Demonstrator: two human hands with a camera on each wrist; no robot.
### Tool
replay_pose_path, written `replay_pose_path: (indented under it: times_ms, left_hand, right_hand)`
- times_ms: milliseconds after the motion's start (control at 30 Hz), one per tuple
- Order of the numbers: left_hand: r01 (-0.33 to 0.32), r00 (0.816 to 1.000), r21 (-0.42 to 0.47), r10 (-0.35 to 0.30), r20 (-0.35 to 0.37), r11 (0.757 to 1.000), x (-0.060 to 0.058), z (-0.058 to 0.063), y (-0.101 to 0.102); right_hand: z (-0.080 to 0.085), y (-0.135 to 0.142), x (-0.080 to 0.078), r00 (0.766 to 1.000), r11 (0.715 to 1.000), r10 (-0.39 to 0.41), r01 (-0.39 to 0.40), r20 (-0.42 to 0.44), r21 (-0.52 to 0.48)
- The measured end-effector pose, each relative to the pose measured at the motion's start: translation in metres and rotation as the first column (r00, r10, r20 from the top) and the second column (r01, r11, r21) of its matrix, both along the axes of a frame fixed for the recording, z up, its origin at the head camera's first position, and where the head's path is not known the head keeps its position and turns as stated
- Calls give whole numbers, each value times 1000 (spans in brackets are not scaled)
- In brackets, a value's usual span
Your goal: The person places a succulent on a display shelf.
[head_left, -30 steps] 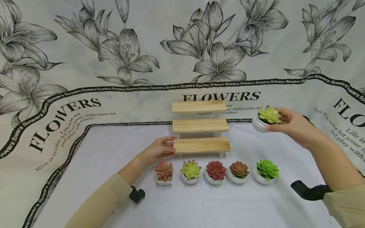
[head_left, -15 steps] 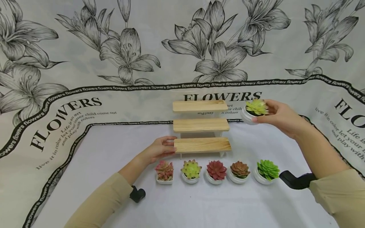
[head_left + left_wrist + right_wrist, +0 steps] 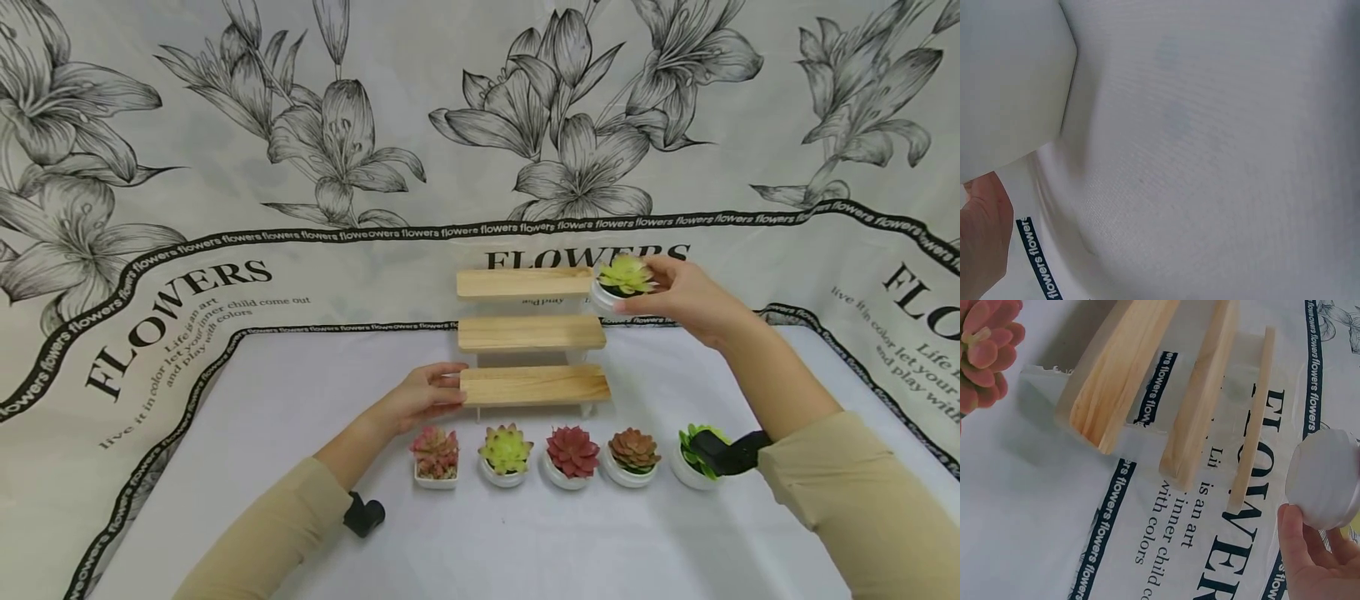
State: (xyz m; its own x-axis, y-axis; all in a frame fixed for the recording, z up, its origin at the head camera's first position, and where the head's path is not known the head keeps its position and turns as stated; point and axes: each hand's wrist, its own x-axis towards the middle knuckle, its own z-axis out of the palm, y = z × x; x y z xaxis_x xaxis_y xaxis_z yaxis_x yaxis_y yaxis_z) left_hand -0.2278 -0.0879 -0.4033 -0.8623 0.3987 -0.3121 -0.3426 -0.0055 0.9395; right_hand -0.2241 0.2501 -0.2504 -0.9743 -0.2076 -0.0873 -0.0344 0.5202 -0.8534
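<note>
My right hand grips a potted succulent with yellow-green leaves by its round white pot. In the head view this pot overlaps the right end of the top step of a three-step wooden display stand. The right wrist view shows the pot in the air, apart from that step. At the stand's lower left, my left hand holds the end of the bottom step between fingers and thumb. Part of the left hand also appears in the left wrist view, its fingertips hidden by a pale smooth surface.
In front of the stand, several potted succulents stand in a row: pink in a square pot, yellow-green, dark red, brown and bright green, partly behind the right wrist's black camera. Behind hangs a flower-print cloth.
My right hand has carried the yellow-green succulent leftward and slightly up, from right of the stand to the top step's right end. The left hand stays at the bottom step.
</note>
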Motion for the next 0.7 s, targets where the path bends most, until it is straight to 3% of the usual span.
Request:
replay_pose_path:
  times_ms: [700]
  left_hand:
    - [-9, 1000, 6, 9, 1, 1000, -2, -3, -1]
  right_hand:
    - [-9, -61, -30, 999, 995, 51, -51, -3, -85]
